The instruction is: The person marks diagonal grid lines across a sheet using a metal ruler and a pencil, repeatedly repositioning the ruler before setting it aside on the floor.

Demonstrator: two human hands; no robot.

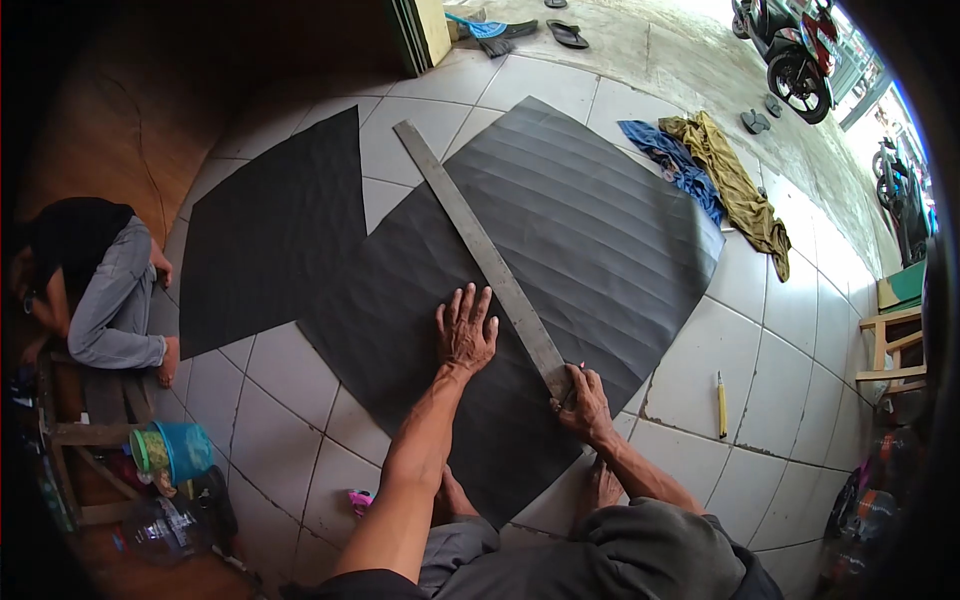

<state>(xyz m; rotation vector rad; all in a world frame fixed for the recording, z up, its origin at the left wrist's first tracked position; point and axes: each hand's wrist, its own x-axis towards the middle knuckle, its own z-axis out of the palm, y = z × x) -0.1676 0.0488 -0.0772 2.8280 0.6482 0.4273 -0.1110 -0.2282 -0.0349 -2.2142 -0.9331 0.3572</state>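
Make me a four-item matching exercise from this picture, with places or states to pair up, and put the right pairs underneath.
Column one:
1. Metal ruler
2. Left hand
3. Right hand
4. Yellow cutter

Column two:
A. On the floor tiles, to the right of the large black sheet
B. Lying slantwise across the large black sheet
C. At the near end of the ruler
D. Spread out on the sheet, left of the ruler

Right pairs: 1-B, 2-D, 3-C, 4-A
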